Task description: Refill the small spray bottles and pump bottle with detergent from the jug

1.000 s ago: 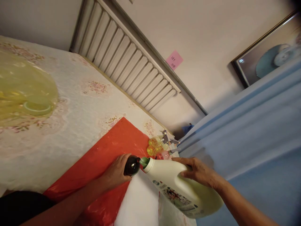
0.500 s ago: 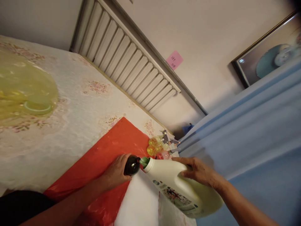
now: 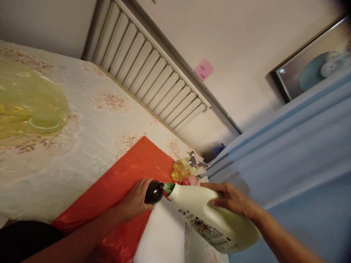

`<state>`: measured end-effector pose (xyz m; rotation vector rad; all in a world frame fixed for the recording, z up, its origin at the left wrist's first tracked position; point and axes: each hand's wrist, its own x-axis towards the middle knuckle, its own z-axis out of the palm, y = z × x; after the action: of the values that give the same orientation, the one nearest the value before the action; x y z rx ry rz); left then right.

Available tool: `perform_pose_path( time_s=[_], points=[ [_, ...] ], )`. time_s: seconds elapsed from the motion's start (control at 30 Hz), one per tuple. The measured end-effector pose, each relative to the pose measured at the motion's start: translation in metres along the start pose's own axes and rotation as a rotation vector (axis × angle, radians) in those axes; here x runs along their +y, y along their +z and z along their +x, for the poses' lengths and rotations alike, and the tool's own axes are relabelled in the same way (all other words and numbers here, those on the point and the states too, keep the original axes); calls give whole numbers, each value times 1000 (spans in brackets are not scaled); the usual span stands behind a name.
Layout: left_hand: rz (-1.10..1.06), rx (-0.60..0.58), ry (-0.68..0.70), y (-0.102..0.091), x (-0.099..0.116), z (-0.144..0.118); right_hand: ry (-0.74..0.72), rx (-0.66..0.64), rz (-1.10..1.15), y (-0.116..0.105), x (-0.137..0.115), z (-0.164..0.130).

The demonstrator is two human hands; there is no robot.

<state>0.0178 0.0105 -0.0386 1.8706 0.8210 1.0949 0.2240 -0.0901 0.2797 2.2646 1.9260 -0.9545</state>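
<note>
Almost nothing has changed in the last second. Your two hands and both bottles sit in the same spots as before, so you are holding steady, with the mouth of the big jug kept right at the top of the small bottle.

Your right hand (image 3: 233, 201) is wrapped around the handle of the big white jug (image 3: 211, 223). The grip is pressed tight around that handle, thumb on the near side, fingers over the top. Your wrist is bent so the jug lies tipped over, its green mouth (image 3: 168, 188) pointing away from your grip toward your other hand. Your right arm comes in from the lower right corner.

Your left hand (image 3: 135, 201) is curled around the small dark bottle (image 3: 154, 192). The grip pinches the bottle from the side, and the bottle's top pokes out just past your fingers, touching or almost touching the jug's mouth. You cannot see any liquid moving between them. Your left arm comes in low from the left.

Under your left grip lies a red sheet (image 3: 123, 175) on the flowered bed cover (image 3: 82, 109). Below the two bottles is something white and soft (image 3: 161, 237). Just beyond the jug's mouth sit some little yellow spray bottles (image 3: 182, 168).
</note>
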Motion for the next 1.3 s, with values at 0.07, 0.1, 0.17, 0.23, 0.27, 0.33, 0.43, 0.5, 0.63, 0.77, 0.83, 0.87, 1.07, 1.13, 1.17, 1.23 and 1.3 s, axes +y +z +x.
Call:
perform_pose_path(
  time_s=[0.07, 0.1, 0.17, 0.23, 0.27, 0.33, 0.43, 0.5, 0.63, 0.77, 0.83, 0.87, 1.07, 1.13, 1.17, 1.23, 1.3],
  points=[
    [-1, -3, 1, -1, 1, 0, -1, 3, -5, 0, -1, 0],
    [-2, -7, 3, -1, 1, 0, -4, 3, -6, 0, -1, 0],
    [-3, -14, 5, -2, 2, 0, -13, -1, -1, 0, -2, 0],
    [-5, -17, 4, -2, 3, 0, -19, -8, 12, 0, -3, 0],
    [-5, -16, 2, -2, 3, 0, -19, -10, 16, 0, -2, 0],
    [-5, -10, -3, -2, 4, 0, -17, -10, 12, 0, -2, 0],
    [-10, -6, -5, -3, 5, 0, -14, -2, -16, 0, 0, 1],
    [-16, -8, 1, -3, 6, 0, -16, 2, -21, 0, 0, 1],
    [-20, -1, 1, -1, 2, 0, -17, 1, -8, 0, 2, 2],
    [-25, 6, -12, 1, -2, 0, -9, -6, 4, -1, 3, 2],
    [-27, 5, -15, 2, -3, 0, 0, 0, 2, -1, 3, 2],
    [-26, 3, -15, 2, -2, -1, 1, 3, 1, -1, 3, 2],
    [-21, -8, -4, 0, 1, -1, -19, -4, 0, -1, -1, 3],
    [-26, -7, -10, -1, 1, -1, -19, -5, 10, -1, -2, 2],
    [-30, -7, -13, -1, 1, 0, -17, -7, 15, -1, -2, 2],
    [-37, -10, -10, -1, 1, 0, -16, -10, 28, -1, -3, 2],
    [-45, -12, -3, -1, 1, 0, -22, -9, 27, -1, -3, 1]
  ],
)
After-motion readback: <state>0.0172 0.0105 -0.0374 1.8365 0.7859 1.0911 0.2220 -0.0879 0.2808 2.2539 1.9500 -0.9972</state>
